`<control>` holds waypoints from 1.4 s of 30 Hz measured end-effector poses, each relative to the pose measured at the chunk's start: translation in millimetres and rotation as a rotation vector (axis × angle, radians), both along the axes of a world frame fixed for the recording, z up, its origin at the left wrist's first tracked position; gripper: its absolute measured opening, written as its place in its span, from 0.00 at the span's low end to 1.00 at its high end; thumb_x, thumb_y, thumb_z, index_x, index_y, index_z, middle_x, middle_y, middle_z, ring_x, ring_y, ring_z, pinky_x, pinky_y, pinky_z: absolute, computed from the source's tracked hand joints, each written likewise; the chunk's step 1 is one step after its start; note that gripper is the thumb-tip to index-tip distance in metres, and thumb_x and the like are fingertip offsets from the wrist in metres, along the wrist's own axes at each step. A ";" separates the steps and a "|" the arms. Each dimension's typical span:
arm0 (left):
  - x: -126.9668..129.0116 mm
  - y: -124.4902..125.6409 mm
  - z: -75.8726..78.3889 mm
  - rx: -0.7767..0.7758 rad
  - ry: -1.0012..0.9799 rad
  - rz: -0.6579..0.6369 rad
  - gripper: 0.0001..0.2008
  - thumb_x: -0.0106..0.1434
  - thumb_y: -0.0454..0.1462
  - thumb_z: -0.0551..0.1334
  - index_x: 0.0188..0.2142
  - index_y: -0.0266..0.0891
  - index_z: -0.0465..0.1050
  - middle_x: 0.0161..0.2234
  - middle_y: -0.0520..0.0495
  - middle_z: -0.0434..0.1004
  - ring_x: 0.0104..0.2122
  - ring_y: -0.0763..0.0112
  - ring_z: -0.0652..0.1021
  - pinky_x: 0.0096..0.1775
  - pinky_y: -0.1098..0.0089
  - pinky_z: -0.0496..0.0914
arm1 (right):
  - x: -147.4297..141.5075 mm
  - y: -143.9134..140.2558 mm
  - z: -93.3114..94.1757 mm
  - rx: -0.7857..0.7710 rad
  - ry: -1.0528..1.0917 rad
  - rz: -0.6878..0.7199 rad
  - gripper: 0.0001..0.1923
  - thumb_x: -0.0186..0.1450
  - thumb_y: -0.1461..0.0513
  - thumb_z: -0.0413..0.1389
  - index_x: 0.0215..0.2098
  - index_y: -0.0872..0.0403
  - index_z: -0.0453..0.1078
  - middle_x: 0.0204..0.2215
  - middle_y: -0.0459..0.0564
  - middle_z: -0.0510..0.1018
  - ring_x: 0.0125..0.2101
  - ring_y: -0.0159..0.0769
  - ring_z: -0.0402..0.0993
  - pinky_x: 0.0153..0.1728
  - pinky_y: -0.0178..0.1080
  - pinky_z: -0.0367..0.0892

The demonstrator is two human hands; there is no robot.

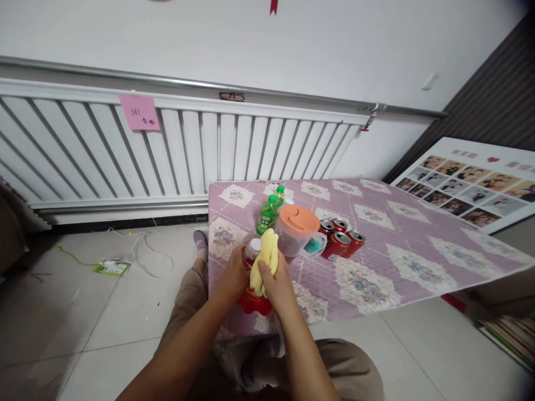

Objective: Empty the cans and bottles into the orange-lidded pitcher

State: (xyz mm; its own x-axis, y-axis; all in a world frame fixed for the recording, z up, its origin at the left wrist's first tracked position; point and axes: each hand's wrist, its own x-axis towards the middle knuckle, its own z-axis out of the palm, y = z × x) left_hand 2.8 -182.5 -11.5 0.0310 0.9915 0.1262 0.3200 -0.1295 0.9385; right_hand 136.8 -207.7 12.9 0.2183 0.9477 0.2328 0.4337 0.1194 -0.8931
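Note:
My left hand is wrapped around the side of a large bottle with a white cap and a red lower part. The bottle stands near the front left of the table. In my right hand is a folded yellow cloth, pressed against the bottle's right side and hiding much of it. Just behind the cloth is a clear plastic pitcher with an orange lid. Two green-capped bottles stand beyond my hands, the nearer one with a green label.
Several red drink cans and a clear container with a teal label are right of the pitcher. A floral cloth covers the table. Behind it runs a white radiator. A power strip with cables lies on the floor, left.

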 end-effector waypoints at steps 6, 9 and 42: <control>-4.8 0.0 -6.6 0.140 0.048 -0.068 0.31 0.64 0.36 0.62 0.66 0.41 0.58 0.62 0.37 0.67 0.61 0.54 0.70 0.63 0.52 0.63 | -7.7 9.0 -5.9 0.035 0.022 -0.068 0.36 0.58 0.52 0.60 0.63 0.53 0.62 0.56 0.61 0.71 0.58 0.54 0.67 0.60 0.57 0.61; -11.5 1.2 -3.8 0.106 0.065 -0.099 0.37 0.58 0.36 0.68 0.66 0.40 0.58 0.61 0.36 0.67 0.60 0.53 0.71 0.62 0.53 0.65 | 1.2 16.1 -6.9 0.001 0.082 -0.041 0.32 0.58 0.51 0.60 0.58 0.53 0.67 0.52 0.59 0.76 0.52 0.51 0.72 0.56 0.54 0.66; -20.3 14.3 7.6 0.042 -0.002 -0.220 0.37 0.54 0.36 0.71 0.62 0.38 0.61 0.59 0.38 0.72 0.56 0.54 0.74 0.59 0.57 0.68 | -5.3 12.6 -9.3 -0.059 0.199 -0.039 0.35 0.60 0.51 0.58 0.62 0.53 0.61 0.55 0.59 0.75 0.54 0.49 0.72 0.57 0.51 0.67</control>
